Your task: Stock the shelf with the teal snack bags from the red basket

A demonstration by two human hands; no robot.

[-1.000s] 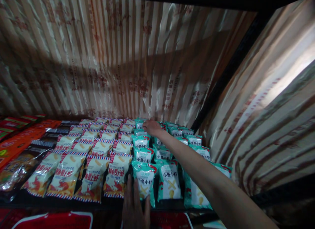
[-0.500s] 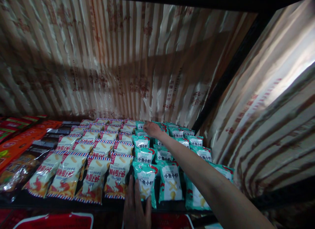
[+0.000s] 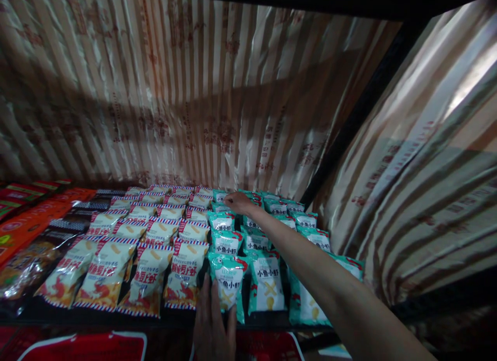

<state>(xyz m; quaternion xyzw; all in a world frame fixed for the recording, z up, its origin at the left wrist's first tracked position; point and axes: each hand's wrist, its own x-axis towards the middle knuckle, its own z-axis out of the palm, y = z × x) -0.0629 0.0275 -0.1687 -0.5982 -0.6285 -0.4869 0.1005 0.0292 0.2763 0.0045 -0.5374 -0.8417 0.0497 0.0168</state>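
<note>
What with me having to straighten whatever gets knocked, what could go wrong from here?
1. The right forearm slants over the teal bags as the right hand reaches to the back; lowering it might push some out of line.

2. The left hand is right by the leftmost front teal bag, near the shelf's front edge; a nudge could tip that bag off.

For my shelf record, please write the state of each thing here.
Teal bags: closed where visible, in rows.
Striped-edge bags: likewise.
Orange packs: lined up.
Brown packs: lined up.
Backing sheet: wrinkled.
Left hand: open, at front teal bag.
Right hand: at back teal bags, grip unclear.
</note>
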